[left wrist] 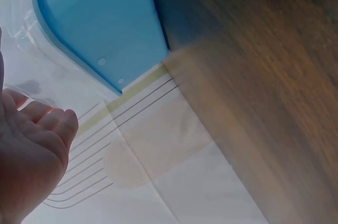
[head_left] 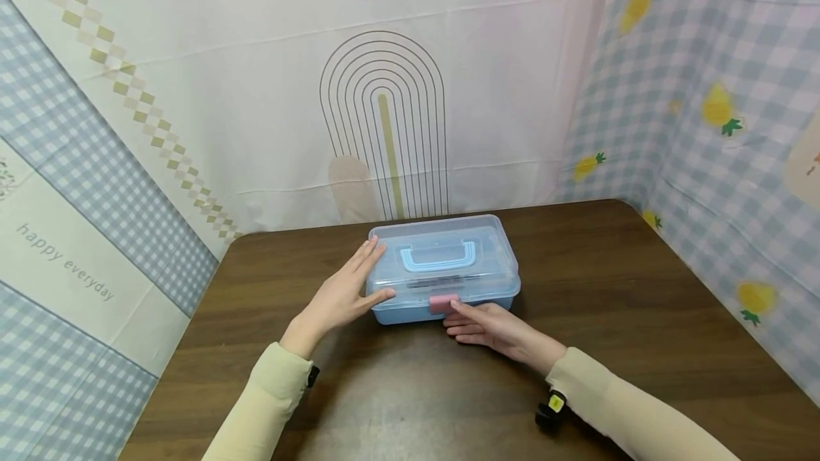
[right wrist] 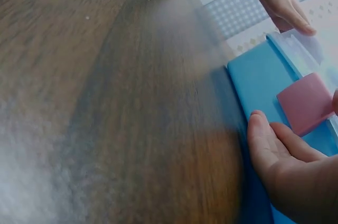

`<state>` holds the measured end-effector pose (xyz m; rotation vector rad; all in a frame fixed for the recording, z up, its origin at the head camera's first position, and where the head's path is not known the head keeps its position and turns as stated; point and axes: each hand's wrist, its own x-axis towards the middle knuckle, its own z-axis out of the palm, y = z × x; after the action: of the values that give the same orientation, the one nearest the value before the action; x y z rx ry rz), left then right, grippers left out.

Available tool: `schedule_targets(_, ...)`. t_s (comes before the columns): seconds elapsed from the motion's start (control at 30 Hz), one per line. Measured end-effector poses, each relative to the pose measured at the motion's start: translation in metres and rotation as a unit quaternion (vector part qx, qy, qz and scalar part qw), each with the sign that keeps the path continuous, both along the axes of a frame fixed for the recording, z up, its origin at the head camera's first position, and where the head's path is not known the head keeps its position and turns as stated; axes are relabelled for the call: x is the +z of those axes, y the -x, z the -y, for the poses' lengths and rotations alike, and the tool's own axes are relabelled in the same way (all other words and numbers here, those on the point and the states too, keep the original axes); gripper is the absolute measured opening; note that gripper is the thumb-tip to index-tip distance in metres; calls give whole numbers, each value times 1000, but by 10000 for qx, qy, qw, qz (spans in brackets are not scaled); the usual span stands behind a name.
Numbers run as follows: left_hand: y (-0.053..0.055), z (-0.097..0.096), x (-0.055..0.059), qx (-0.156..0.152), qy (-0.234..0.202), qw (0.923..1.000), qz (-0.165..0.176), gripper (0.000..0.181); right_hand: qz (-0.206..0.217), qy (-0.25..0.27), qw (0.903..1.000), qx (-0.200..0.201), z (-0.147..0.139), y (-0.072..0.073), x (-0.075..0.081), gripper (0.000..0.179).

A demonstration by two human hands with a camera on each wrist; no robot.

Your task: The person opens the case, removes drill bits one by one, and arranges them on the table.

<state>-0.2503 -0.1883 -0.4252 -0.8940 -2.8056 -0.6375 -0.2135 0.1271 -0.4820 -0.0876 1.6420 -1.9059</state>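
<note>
A storage box with a clear lid (head_left: 442,228) and a light blue base (head_left: 405,315) stands closed on the table. On its lid lies a pale blue carrying handle (head_left: 438,264), folded down. My left hand (head_left: 336,299) rests on the lid's left side, fingers stretched along the edge and thumb near the front. At the front, my right hand (head_left: 492,329) touches the pink latch (head_left: 443,303) with its thumb. The right wrist view shows the other fingers (right wrist: 262,129) beside the blue front, just below the latch. What the box contains cannot be made out.
The dark wooden table (head_left: 397,390) extends around the box. A patterned white cloth (head_left: 275,126) hangs behind the table's back edge, and checked blue cloth (head_left: 692,162) hangs on the right. A dark wrist device (head_left: 549,411) sits at the right sleeve.
</note>
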Motion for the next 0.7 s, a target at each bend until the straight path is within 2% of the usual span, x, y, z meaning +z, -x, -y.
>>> schedule_targets(0.2,1,-1,1,31,52,9999,108,88,224,127,9996,-144,1,-1,-2,76)
schedule_targets(0.7,1,-1,-2,112,49,9999,26,88,166,68,9994,-307,3,-2,-8,76)
